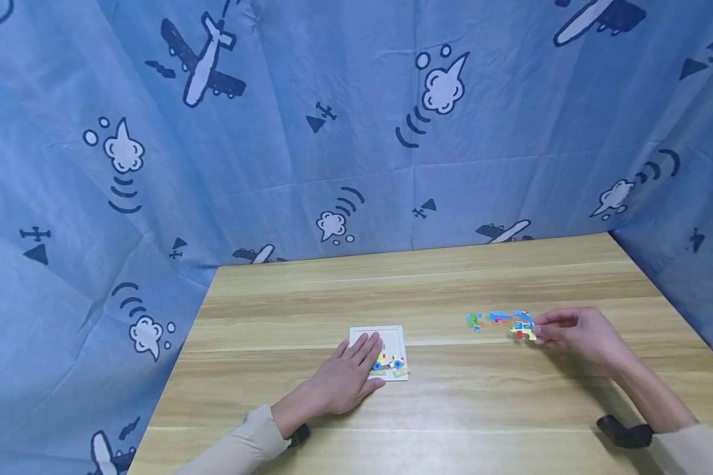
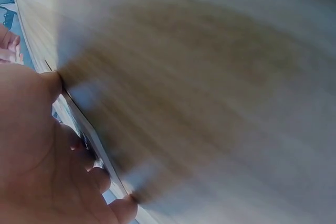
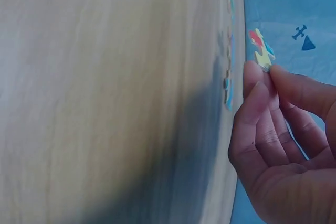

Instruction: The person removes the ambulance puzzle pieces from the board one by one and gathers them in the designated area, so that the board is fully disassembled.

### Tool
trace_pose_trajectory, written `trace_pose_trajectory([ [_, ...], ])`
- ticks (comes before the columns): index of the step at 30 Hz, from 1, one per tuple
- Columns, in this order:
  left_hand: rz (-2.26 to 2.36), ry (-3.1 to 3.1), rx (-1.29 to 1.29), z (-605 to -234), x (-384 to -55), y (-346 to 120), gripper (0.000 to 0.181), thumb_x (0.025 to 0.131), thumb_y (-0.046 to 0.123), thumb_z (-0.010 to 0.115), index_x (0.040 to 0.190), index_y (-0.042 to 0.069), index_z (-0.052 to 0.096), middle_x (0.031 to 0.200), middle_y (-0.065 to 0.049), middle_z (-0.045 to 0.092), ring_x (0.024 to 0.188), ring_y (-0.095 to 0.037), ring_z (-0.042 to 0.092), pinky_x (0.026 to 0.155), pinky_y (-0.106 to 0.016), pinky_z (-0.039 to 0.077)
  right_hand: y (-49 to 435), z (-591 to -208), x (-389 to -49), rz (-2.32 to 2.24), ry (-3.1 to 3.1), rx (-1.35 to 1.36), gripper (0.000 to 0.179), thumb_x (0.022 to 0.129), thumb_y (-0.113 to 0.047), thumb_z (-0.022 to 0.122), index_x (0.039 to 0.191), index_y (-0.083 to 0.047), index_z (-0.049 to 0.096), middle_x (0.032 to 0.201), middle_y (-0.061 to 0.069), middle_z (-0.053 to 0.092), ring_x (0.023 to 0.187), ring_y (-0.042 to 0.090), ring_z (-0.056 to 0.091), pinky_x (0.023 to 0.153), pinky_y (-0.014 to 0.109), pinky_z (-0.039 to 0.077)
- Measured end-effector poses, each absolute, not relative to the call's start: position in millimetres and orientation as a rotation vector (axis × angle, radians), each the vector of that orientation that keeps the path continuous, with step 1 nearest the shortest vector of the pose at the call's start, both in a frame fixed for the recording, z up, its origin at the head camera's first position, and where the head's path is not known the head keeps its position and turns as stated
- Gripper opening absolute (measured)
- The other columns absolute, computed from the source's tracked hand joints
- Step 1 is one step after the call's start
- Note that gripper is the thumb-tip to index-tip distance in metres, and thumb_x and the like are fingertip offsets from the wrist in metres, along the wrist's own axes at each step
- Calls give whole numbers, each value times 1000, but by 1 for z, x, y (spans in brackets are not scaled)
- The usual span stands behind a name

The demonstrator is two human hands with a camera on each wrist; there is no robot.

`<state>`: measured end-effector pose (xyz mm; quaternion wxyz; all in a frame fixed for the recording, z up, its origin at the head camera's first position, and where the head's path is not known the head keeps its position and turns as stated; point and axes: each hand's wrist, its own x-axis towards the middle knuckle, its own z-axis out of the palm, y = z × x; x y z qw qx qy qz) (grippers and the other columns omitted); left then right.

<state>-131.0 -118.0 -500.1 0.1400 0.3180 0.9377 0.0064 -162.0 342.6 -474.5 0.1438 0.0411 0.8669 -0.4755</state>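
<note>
A white square puzzle board (image 1: 397,335) lies on the table, with a few fitted pieces along its lower part showing blue wheels. My left hand (image 1: 349,375) rests flat over the board's left side, fingers straight, covering part of it. Off to the right, my right hand (image 1: 579,332) pinches a puzzle piece (image 3: 262,51) between thumb and fingertips, held above the table; it is yellow, red and blue. Loose puzzle pieces (image 1: 474,320) lie just left of that hand, and in the right wrist view they show edge-on beyond the shadow.
The wood-grain table (image 1: 451,409) is bordered at the back and sides by a blue curtain (image 1: 368,132) printed with planes. A dark wrist device (image 1: 624,433) sits near the right sleeve.
</note>
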Motion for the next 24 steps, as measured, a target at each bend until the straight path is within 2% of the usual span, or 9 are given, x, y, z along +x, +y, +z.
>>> trace_pose_trajectory([
  [14,25,2708,917,-497,-132,-118,71,113,54,28,170,12,19,179,-4,14,166,-23,17,134,-51,24,354,-479,-168,-1211,2485,205,35,100,-11,70,120,17,69,95,9,80,80,10,74,70,28,64],
  [24,29,2707,911,-498,-131,-117,71,113,54,29,170,13,19,179,-4,15,166,-22,17,134,-51,24,342,-476,-169,-1009,2621,199,22,94,-12,72,102,8,77,78,0,74,74,15,65,60,28,53],
])
